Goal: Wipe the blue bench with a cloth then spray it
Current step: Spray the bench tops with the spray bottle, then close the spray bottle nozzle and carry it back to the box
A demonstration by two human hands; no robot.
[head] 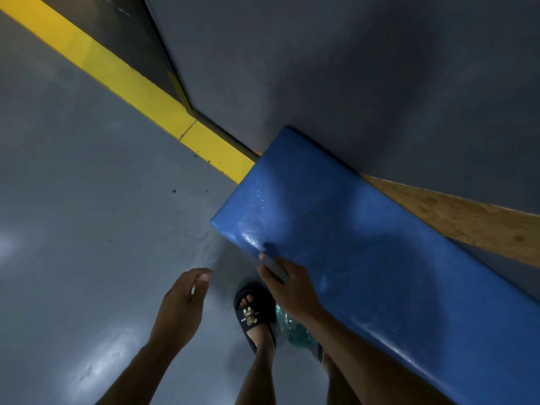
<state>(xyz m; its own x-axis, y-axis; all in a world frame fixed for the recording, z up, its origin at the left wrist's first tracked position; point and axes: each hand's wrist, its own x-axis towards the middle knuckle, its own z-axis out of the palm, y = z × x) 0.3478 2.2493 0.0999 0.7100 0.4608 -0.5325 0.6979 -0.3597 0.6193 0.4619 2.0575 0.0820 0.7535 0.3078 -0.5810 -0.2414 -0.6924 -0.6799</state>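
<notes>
The blue padded bench (pixel 350 244) runs from the centre to the lower right along a grey wall. Fine wet droplets (pixel 253 237) shine on its near-left corner. My right hand (pixel 292 293) grips a spray bottle at the bench's front edge. The bottle's grey nozzle (pixel 270 263) pokes out past my fingers toward that corner, and its translucent green body (pixel 292 328) hangs below my wrist. My left hand (pixel 182 302) hovers over the floor left of the bench, fingers loosely curled, holding nothing. No cloth is in view.
My foot in a dark slipper (pixel 252 314) stands on the glossy grey floor (pixel 87 229) beside the bench. A yellow floor stripe (pixel 131 86) runs along the wall (pixel 350 68). A plywood strip (pixel 453 217) lies behind the bench.
</notes>
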